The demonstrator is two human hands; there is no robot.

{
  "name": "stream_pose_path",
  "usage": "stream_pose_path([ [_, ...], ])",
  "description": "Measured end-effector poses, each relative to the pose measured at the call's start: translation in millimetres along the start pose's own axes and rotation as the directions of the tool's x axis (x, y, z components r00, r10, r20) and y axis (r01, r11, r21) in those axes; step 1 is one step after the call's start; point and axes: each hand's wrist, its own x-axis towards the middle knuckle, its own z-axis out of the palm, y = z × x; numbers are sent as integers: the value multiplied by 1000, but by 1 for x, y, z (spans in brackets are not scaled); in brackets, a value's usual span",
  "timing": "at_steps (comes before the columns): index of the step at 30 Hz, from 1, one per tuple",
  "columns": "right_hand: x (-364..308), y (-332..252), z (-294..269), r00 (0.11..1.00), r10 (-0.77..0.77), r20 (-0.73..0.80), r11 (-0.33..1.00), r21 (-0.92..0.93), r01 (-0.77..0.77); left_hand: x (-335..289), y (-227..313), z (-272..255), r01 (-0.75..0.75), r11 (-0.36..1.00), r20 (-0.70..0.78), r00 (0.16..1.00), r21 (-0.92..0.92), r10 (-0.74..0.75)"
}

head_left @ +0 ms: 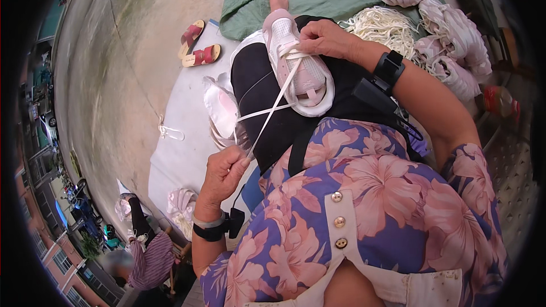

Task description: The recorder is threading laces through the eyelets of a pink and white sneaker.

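Note:
A pink and white sneaker point(307, 82) lies across my lap on black trousers, its opening toward me. White shoelaces point(282, 92) run from its eyelets down to the left. My left hand point(226, 171) is closed on the lace, pulling it out in a straight line away from the shoe. At the upper part of the lacing, my right hand point(327, 38) pinches with thumb and forefinger; the lace there is partly hidden by the fingers. Another pale shoe part point(220, 102) rests beside my left thigh.
A heap of cream laces point(382, 28) lies right of my knees, near bundles of pink and white shoe pieces point(455, 40). Green cloth point(244, 0) spreads ahead. Red sandals point(200, 55) stand on the left. Another person in a striped top point(152, 261) sits at the lower left.

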Motion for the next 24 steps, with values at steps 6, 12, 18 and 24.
stream_pose_path([
  [6, -4, 10, 5, 999, 19, 45, 913, 405, -36, -22, -1, -7, 123, 992, 86, 989, -42, -119],
  [12, -9, 12, 11, 998, 59, -9, 849, 526, -46, -24, -2, -2, 129, 990, 95, 988, -48, -124],
  [18, -9, 5, 25, 973, 76, -220, 964, 266, -15, -26, -6, 8, 102, 995, 118, 988, 1, -102],
  [24, -17, -2, 33, 927, -12, -375, 989, 130, 66, -31, -8, 13, 131, 991, 102, 986, -4, -130],
])
